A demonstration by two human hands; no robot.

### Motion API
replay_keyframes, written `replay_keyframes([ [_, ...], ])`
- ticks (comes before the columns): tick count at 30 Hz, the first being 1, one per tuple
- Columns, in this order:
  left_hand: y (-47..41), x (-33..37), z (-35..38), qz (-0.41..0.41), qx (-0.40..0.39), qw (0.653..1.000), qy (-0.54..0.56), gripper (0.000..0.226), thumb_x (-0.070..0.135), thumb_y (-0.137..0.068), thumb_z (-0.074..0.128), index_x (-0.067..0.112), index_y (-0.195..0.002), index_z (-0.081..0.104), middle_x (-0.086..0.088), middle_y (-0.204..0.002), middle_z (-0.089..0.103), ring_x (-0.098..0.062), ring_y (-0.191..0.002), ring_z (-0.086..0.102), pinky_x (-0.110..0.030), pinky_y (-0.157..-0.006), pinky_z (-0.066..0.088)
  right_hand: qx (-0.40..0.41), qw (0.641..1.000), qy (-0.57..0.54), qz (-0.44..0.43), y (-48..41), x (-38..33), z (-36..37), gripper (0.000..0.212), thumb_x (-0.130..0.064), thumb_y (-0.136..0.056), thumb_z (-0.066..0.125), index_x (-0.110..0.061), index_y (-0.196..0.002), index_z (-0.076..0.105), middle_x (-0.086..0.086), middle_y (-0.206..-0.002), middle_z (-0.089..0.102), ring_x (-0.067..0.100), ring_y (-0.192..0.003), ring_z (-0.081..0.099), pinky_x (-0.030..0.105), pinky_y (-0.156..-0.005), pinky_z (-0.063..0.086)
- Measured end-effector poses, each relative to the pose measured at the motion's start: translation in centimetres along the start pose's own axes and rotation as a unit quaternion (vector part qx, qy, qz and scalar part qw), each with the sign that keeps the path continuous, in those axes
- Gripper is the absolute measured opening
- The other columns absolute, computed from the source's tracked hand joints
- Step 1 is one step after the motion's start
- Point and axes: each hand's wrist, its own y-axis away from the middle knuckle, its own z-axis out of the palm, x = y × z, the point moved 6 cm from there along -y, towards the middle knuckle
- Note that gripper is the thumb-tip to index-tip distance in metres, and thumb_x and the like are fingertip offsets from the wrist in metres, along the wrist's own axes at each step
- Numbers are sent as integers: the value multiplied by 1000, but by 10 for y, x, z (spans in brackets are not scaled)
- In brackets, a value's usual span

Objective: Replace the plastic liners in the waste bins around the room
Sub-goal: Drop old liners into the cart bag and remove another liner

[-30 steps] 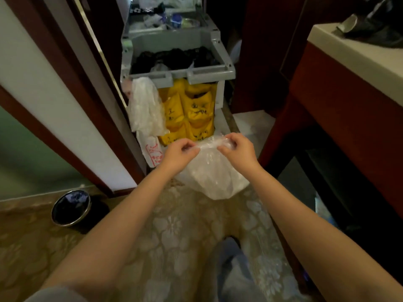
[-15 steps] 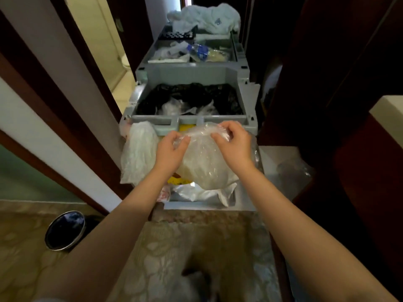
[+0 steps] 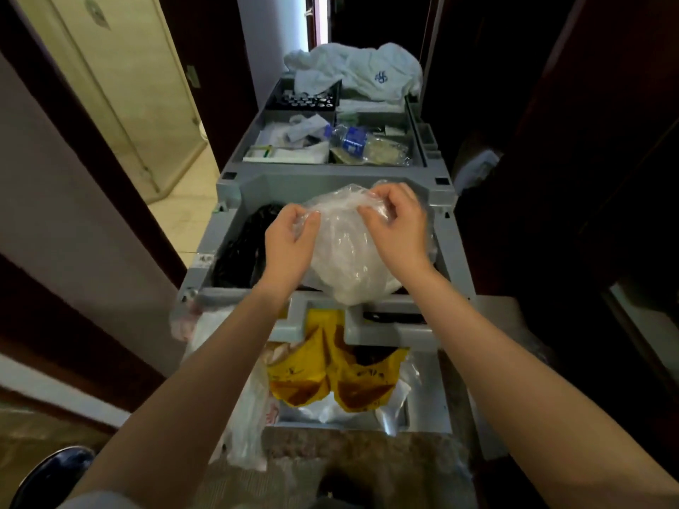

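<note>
Grey cart [image 3: 330,181] fills the middle of my view, standing in a doorway. Its big front well is lined with a black liner [image 3: 239,247]; I can't tell what lies inside.

Behind the well, the top tray [image 3: 235,167] holds a water bottle [image 3: 349,139] lying on its side, white papers and crumpled wrappers. A black crate [image 3: 316,88] at the tray's back left holds rows of small caps. A white towel [image 3: 367,71] with a blue mark is heaped at the cart's far end.

Yellow pouches [image 3: 330,376] hang from the near end of the cart, below the handle, with clear plastic bunched at their foot. A white bag [image 3: 242,416] hangs at the cart's near left corner, beside the pouches.

The task's clear bag [image 3: 349,259] is up in the air over the black-lined well, its bottom sagging to the well's near rim. It looks bulged; contents unclear. I have both hands on it: the left hand [image 3: 290,244] has curled fingers pinching the film at the upper left, and the right hand [image 3: 398,229] pinches the gathered top edge. Both arms are bare.

The waste bin [image 3: 55,468] sits on the carpet at the lower left, well apart from the cart, only partly in frame. Its inside is dark; I can't tell if it is lined.
</note>
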Motion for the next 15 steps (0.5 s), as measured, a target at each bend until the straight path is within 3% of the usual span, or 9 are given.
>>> replay_keyframes([
  [5,-50,-43,34,-28,-7,999,-24,19,19,-92,57,8,-77,52,0,-72,51,-9,-68,46,-22,-63,40,-29,997,30,60,-36,61,21,13,-5,-84,67,-9,-96,66,-6,-96,54,7,-86,53,12,-76,41],
  [8,-65,-78,62,-55,-29,994,-90,27,21,-92,56,-2,-78,51,-6,-71,45,-13,-68,40,-28,-63,34,-82,989,53,107,-48,108,30,17,-9,-86,64,-11,-102,65,-6,-101,53,12,-94,54,23,-84,44],
  [12,-70,-127,102,-147,-99,962,-208,18,16,-94,53,2,-85,57,-9,-79,52,-19,-76,47,-25,-64,31,-228,956,119,139,-45,174,46,31,-24,-92,61,-15,-122,59,-2,-115,50,19,-110,53,25,-89,38],
  [15,-66,-166,124,-248,-145,930,-229,21,18,-94,50,1,-95,62,-12,-86,57,-21,-83,51,-28,-69,36,-404,882,168,175,-30,231,63,53,-48,-95,53,-20,-139,50,7,-141,44,23,-131,43,33,-109,34],
])
